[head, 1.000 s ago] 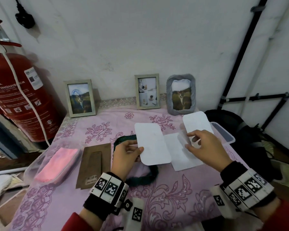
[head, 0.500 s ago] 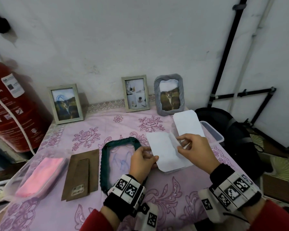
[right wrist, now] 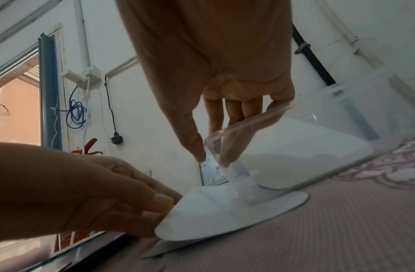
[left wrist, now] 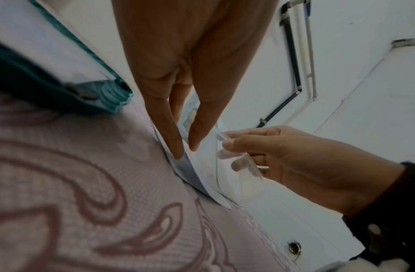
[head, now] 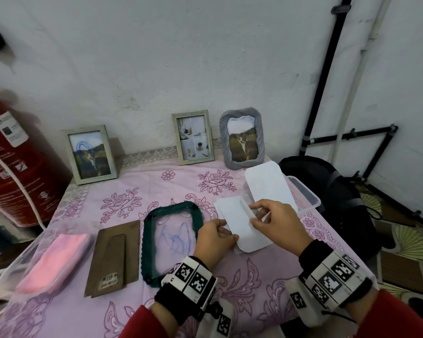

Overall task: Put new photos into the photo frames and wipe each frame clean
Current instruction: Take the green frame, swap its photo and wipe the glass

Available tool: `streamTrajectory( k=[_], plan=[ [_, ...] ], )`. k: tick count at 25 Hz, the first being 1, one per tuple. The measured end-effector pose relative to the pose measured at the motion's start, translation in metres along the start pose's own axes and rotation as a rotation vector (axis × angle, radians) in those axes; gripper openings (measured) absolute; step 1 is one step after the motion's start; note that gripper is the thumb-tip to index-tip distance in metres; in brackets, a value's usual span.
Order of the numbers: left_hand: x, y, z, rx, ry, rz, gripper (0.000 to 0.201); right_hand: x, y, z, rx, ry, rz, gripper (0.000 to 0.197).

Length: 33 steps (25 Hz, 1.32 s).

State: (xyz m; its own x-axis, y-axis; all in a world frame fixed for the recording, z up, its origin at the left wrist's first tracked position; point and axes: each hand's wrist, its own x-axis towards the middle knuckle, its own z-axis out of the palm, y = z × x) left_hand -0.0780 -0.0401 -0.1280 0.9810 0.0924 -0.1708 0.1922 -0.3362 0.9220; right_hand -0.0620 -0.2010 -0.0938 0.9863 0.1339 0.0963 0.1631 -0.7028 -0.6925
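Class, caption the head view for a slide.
Left hand holds white sheet, right hand pinches clear pane beside green frame.

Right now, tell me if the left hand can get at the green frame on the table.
Probably yes: the left hand sits right beside the green frame with nothing between them, though it must first release the white sheet it pinches.

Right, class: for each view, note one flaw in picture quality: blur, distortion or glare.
Head view: the fire extinguisher at left is smeared. Left wrist view: the near tablecloth is out of focus. Right wrist view: the left hand gripping the white sheet is blurred; the clear sheet barely shows.
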Motion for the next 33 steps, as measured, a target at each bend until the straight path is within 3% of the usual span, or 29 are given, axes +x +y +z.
streamTrajectory(
  k=[6, 13, 17, 20, 27, 33],
  plan=[
    [0.005, 0.013, -0.001, 0.224, 0.104, 0.155, 0.032, 0.011, 0.001, -0.012, 0.136, -0.105, 0.047, 0.026],
    [0.036, 0.044, 0.013, 0.086, 0.2, 0.277, 0.022, 0.073, 0.024, -0.061, 0.142, 0.06, 0.128, 0.026],
    [0.063, 0.057, 0.02, 0.057, 0.218, 0.261, 0.024, 0.107, 0.039, -0.075, 0.041, 0.012, 0.219, 0.042],
    [0.074, 0.062, 0.026, 0.056, 0.187, 0.248, 0.025, 0.12, 0.041, -0.075, 0.121, -0.026, 0.266, 0.042],
    [0.078, 0.059, 0.03, 0.014, 0.175, 0.235, 0.03, 0.119, 0.05, -0.077, 0.163, 0.167, 0.205, 0.028],
    [0.074, 0.06, 0.031, -0.001, 0.175, 0.274, 0.04, 0.103, 0.041, -0.089, 0.199, 0.219, 0.102, 0.022]
  ],
)
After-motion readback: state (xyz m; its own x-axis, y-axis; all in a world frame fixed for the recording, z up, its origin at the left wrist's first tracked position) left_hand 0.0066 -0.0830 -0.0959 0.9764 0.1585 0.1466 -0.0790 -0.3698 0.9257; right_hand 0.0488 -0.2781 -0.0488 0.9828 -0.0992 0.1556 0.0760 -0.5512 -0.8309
